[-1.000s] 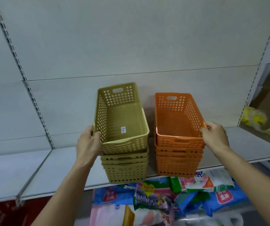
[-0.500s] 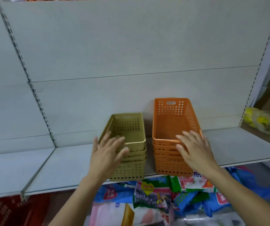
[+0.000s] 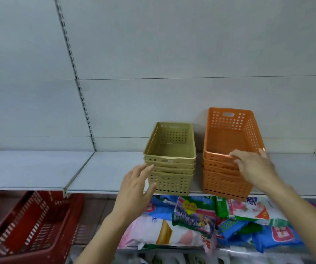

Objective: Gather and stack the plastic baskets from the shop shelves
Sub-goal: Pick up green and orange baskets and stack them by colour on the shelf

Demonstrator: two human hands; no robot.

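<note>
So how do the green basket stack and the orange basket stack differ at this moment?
The orange stack stands taller and further right than the olive-green stack. The right hand lies on the orange stack's front rim; the left hand is beside the green stack, fingers straight. Both are nested perforated baskets on the same shelf.

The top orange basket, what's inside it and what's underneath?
The top orange basket looks empty inside; its bare floor shows. Beneath it more orange baskets are nested, standing on the shelf. The right hand covers part of their front, so the exact count is unclear.
</note>
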